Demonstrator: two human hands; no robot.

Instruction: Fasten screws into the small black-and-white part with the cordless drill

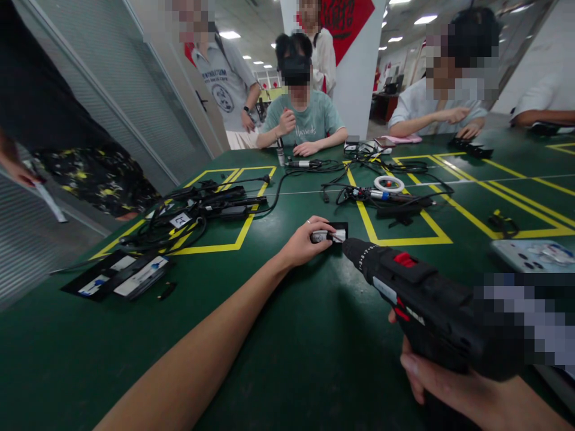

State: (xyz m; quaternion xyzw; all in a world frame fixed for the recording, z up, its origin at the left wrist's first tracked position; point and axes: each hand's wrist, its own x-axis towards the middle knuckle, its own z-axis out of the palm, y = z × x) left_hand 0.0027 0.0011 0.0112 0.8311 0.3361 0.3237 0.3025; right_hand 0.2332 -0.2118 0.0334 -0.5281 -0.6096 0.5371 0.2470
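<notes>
At the left I see tangled cables (215,203) on the green table (314,359). Mid-table, my left hand (309,240) is clamped over a small box (340,234). Just right of it points the drill (422,293), held tight in my right hand (458,384), near right; I can't tell whether its tip touches. Farther right lies a phone (530,254).

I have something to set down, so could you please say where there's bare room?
Bare table lies between the left arm and drill, and between that arm and the panels. Crowded: the left cable pile and the right cable pile.
</notes>
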